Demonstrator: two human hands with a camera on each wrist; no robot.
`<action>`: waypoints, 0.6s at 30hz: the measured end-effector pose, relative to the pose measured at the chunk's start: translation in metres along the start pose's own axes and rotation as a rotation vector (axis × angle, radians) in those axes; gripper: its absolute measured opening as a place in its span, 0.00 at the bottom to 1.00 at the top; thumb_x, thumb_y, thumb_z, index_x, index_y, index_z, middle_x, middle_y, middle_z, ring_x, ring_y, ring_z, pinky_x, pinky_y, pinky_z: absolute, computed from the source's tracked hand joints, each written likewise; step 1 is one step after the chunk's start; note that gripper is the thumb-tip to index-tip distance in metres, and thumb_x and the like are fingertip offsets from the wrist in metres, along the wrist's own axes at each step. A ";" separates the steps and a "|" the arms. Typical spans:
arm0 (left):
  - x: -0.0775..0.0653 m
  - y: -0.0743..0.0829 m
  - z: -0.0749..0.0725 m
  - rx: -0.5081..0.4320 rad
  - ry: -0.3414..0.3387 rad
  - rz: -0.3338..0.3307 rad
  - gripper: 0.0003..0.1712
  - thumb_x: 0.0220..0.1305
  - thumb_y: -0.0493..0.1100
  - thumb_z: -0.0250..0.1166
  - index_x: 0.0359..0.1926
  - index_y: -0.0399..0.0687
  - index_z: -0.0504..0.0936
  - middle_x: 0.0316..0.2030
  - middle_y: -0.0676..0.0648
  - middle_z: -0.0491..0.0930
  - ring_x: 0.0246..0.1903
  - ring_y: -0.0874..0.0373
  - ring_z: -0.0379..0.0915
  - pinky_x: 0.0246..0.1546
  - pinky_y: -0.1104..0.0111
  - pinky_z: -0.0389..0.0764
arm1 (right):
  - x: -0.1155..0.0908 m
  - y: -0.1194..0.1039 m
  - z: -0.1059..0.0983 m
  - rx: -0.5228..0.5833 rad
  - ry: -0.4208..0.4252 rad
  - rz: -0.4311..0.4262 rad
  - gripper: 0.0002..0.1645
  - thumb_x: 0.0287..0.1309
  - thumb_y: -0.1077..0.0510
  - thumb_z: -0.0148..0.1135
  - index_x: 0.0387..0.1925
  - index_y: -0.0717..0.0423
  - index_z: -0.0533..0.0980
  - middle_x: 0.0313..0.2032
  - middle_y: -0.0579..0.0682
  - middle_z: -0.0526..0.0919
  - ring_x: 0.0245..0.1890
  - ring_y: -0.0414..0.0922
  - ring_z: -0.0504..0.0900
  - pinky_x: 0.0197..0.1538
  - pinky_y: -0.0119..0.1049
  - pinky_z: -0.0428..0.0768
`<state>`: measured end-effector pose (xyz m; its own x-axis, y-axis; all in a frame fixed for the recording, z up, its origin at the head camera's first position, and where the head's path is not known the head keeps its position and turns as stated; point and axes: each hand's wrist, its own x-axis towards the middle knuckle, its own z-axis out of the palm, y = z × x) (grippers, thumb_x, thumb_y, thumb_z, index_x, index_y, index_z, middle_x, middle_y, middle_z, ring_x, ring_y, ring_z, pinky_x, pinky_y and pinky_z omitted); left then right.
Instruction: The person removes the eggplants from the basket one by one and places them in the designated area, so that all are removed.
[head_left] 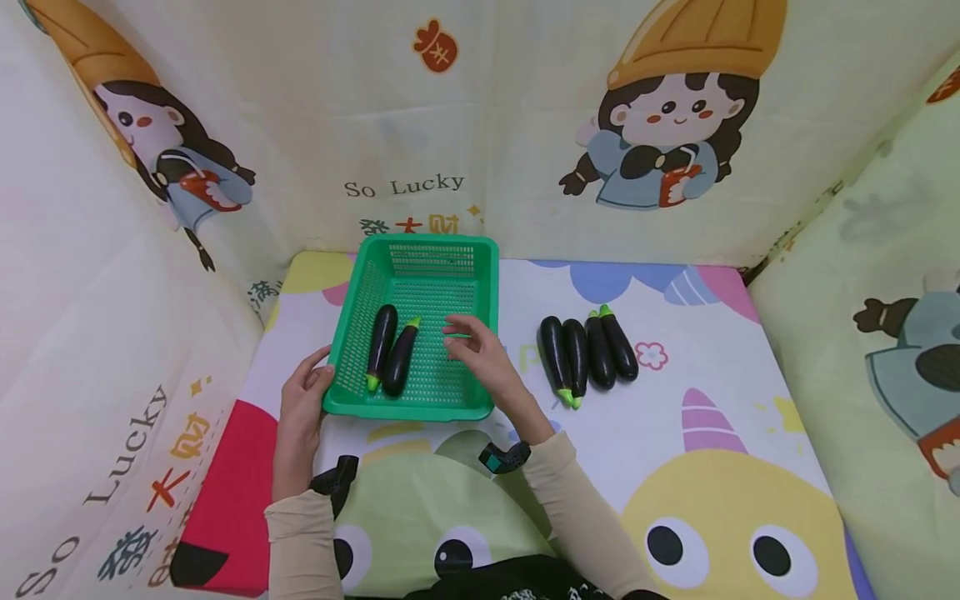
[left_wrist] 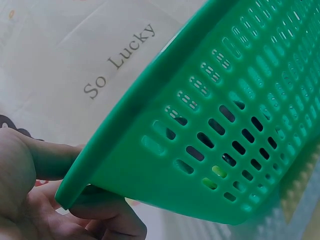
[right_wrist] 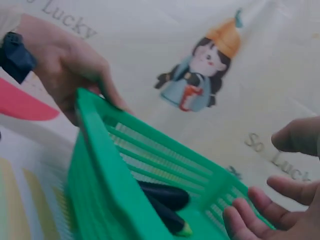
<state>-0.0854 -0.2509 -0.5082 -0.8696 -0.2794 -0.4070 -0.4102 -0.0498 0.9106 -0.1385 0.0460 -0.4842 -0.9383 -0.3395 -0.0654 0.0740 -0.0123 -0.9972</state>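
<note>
A green plastic basket (head_left: 486, 333) with slotted walls stands on the table, its left side towards my left hand (head_left: 302, 408). That hand grips the rim near the front left corner; in the left wrist view the thumb and fingers (left_wrist: 107, 212) pinch the edge from both sides. Two dark eggplants (head_left: 382, 337) with green stem ends lie side by side in the basket's left half. Over the right half of the basket hovers my right hand (head_left: 483, 358), fingers loosely spread and holding nothing. To the right, several more eggplants (head_left: 600, 354) lie in a row on the table.
A patterned cloth (head_left: 465, 454) with cartoon figures covers the table. Printed fabric walls (head_left: 525, 150) rise behind the table and at both sides. The right forearm (head_left: 581, 517) crosses the table's front between the basket and the yellow figure.
</note>
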 end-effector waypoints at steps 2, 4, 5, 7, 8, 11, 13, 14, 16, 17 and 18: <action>-0.001 0.000 0.000 0.005 0.006 -0.001 0.31 0.79 0.52 0.58 0.79 0.61 0.66 0.45 0.60 0.79 0.39 0.66 0.81 0.40 0.78 0.83 | 0.004 0.002 0.009 -0.010 -0.002 0.027 0.30 0.75 0.57 0.58 0.73 0.58 0.68 0.67 0.65 0.75 0.63 0.60 0.79 0.66 0.58 0.79; -0.001 0.000 0.000 0.003 0.006 -0.009 0.31 0.79 0.52 0.59 0.78 0.61 0.66 0.45 0.60 0.79 0.40 0.66 0.81 0.40 0.78 0.84 | 0.008 0.004 0.019 -0.038 -0.001 0.059 0.30 0.74 0.56 0.59 0.73 0.58 0.68 0.66 0.65 0.76 0.61 0.60 0.81 0.65 0.60 0.79; -0.002 0.000 0.000 0.002 0.005 -0.012 0.31 0.79 0.52 0.59 0.78 0.61 0.66 0.46 0.60 0.79 0.40 0.66 0.81 0.41 0.78 0.84 | 0.011 0.005 0.024 -0.051 -0.001 0.074 0.30 0.74 0.55 0.60 0.73 0.58 0.68 0.66 0.65 0.76 0.60 0.60 0.81 0.65 0.60 0.79; -0.002 0.000 -0.001 -0.001 0.003 -0.017 0.31 0.78 0.52 0.59 0.78 0.62 0.67 0.46 0.59 0.78 0.40 0.66 0.81 0.42 0.77 0.84 | 0.015 0.008 0.035 -0.071 -0.005 0.106 0.32 0.73 0.55 0.61 0.73 0.58 0.67 0.66 0.65 0.76 0.60 0.60 0.81 0.64 0.60 0.80; -0.002 0.000 -0.001 0.004 0.001 -0.014 0.31 0.79 0.52 0.59 0.78 0.62 0.66 0.46 0.59 0.79 0.40 0.66 0.81 0.42 0.77 0.84 | 0.017 0.009 0.040 -0.085 -0.003 0.119 0.32 0.73 0.54 0.62 0.73 0.57 0.67 0.66 0.64 0.76 0.61 0.60 0.81 0.63 0.59 0.80; -0.002 0.000 0.000 0.009 -0.003 -0.002 0.31 0.79 0.52 0.58 0.79 0.61 0.66 0.46 0.59 0.78 0.41 0.66 0.81 0.42 0.77 0.84 | 0.023 0.010 0.053 -0.139 0.012 0.160 0.34 0.71 0.50 0.65 0.73 0.55 0.68 0.66 0.61 0.77 0.61 0.57 0.81 0.60 0.53 0.83; -0.002 0.001 0.000 0.004 -0.001 0.001 0.31 0.79 0.52 0.59 0.78 0.61 0.66 0.46 0.59 0.78 0.40 0.66 0.81 0.41 0.77 0.84 | 0.027 0.009 0.061 -0.185 0.030 0.188 0.36 0.70 0.48 0.66 0.73 0.54 0.68 0.66 0.59 0.77 0.61 0.56 0.81 0.58 0.49 0.83; -0.001 0.001 0.001 0.005 0.001 0.003 0.31 0.79 0.52 0.59 0.78 0.61 0.67 0.46 0.59 0.78 0.40 0.66 0.81 0.40 0.78 0.84 | 0.029 0.009 0.064 -0.210 0.042 0.199 0.36 0.69 0.47 0.67 0.73 0.53 0.68 0.66 0.59 0.77 0.61 0.55 0.81 0.56 0.48 0.83; -0.001 0.001 0.001 -0.004 -0.002 -0.001 0.31 0.79 0.52 0.59 0.78 0.60 0.67 0.46 0.59 0.78 0.39 0.66 0.81 0.40 0.78 0.84 | 0.033 0.008 0.069 -0.259 0.061 0.226 0.38 0.69 0.46 0.67 0.74 0.54 0.67 0.66 0.59 0.77 0.61 0.55 0.81 0.56 0.47 0.83; -0.001 0.000 0.001 -0.009 0.000 -0.005 0.31 0.78 0.52 0.59 0.78 0.61 0.67 0.46 0.58 0.78 0.39 0.66 0.81 0.40 0.78 0.84 | 0.035 0.008 0.072 -0.275 0.072 0.238 0.39 0.69 0.45 0.66 0.74 0.55 0.66 0.66 0.59 0.77 0.61 0.55 0.81 0.56 0.48 0.83; -0.001 0.000 0.001 -0.008 0.000 -0.007 0.31 0.79 0.52 0.59 0.78 0.61 0.67 0.46 0.58 0.78 0.39 0.66 0.81 0.40 0.78 0.84 | 0.037 0.009 0.074 -0.293 0.080 0.248 0.40 0.69 0.45 0.66 0.75 0.55 0.66 0.66 0.59 0.77 0.61 0.55 0.80 0.57 0.48 0.83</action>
<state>-0.0845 -0.2498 -0.5073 -0.8669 -0.2788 -0.4132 -0.4139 -0.0592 0.9084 -0.1473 -0.0360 -0.4927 -0.9283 -0.2239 -0.2969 0.2131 0.3339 -0.9182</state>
